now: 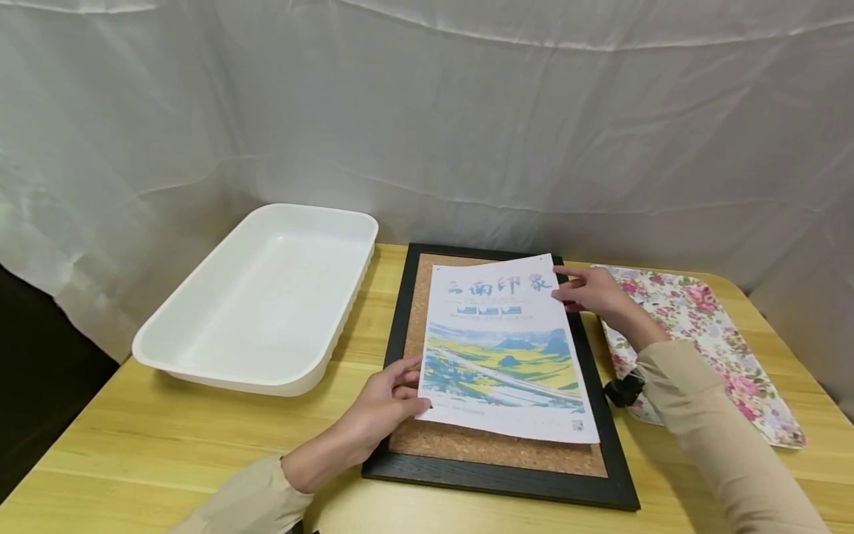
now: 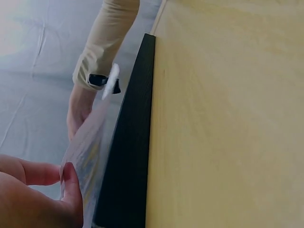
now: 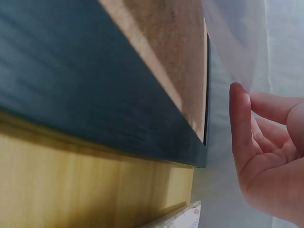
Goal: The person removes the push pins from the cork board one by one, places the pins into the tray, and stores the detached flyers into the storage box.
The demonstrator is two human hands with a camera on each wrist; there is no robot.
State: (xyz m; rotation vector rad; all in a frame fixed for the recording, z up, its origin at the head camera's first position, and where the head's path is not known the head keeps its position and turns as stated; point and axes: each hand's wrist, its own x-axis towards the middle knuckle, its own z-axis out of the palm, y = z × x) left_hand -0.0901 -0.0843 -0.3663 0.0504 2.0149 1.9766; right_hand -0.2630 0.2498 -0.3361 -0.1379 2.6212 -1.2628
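A printed poster (image 1: 500,348) with a blue and yellow landscape and large blue characters is held over a cork board (image 1: 494,449) in a black frame (image 1: 500,482). My left hand (image 1: 383,400) pinches the poster's left edge near its lower corner, thumb in front. At the upper right corner my right hand (image 1: 597,297) pinches it between thumb and finger. The right wrist view shows the poster's corner (image 3: 237,52) raised off the cork, with the fingertips (image 3: 240,90) on it. Most of the cork lies hidden beneath the sheet.
To the left stands a white plastic tray (image 1: 253,304) with raised walls. A flower-patterned board (image 1: 707,348) lies on the right, partly under my right sleeve. All of it rests on a light wooden table (image 1: 167,460), with a pale curtain (image 1: 467,119) behind.
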